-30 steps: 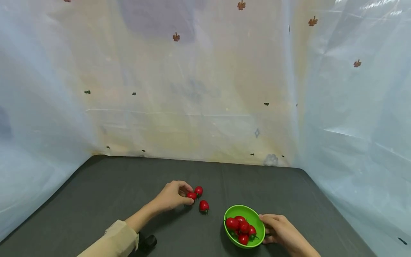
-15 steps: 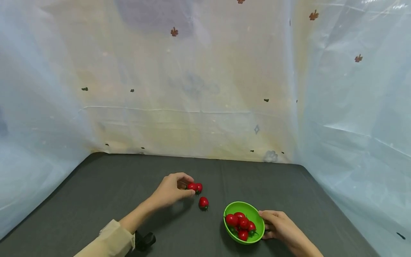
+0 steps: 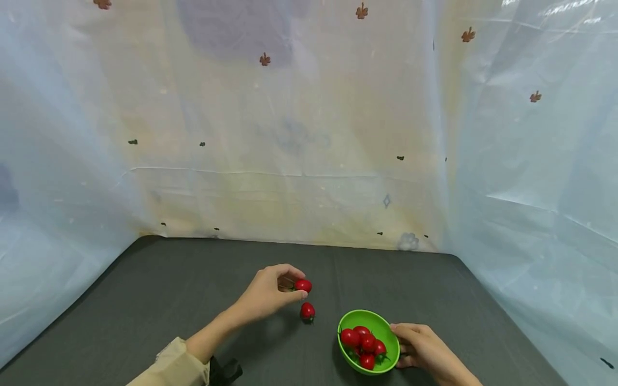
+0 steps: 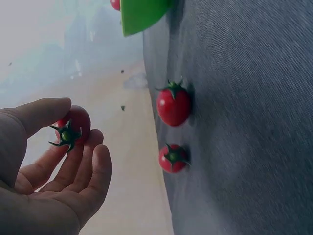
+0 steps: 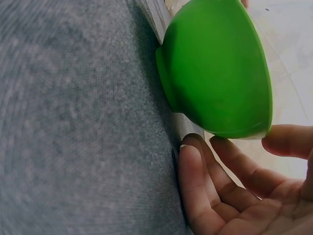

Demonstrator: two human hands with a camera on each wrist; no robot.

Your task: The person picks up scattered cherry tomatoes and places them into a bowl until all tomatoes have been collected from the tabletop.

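Note:
Between thumb and fingertips, my left hand (image 3: 270,292) pinches a cherry tomato (image 4: 80,122), green stem showing, raised above the cloth. Two more tomatoes lie on the dark surface in the left wrist view: one nearer the bowl (image 4: 175,108) and a smaller-looking one (image 4: 171,161). From the head, only the nearer tomato (image 3: 307,311) shows plainly; the other is hidden behind the left hand and its tomato. My right hand (image 3: 420,346) holds the green bowl (image 5: 220,68) at its right side, thumb at the rim and fingertips against the outer wall. Several red tomatoes (image 3: 368,343) sit in the bowl.
A dark grey cloth (image 3: 193,279) covers the table. Pale plastic sheeting (image 3: 299,209) with small leaf marks stands along the back and both sides. A black strap (image 3: 224,372) is at the left wrist, by a beige sleeve (image 3: 176,367).
My left hand has lifted one tomato off the cloth and moved it a little to the right. The right hand and the bowl stay in place; the head view shifts slightly.

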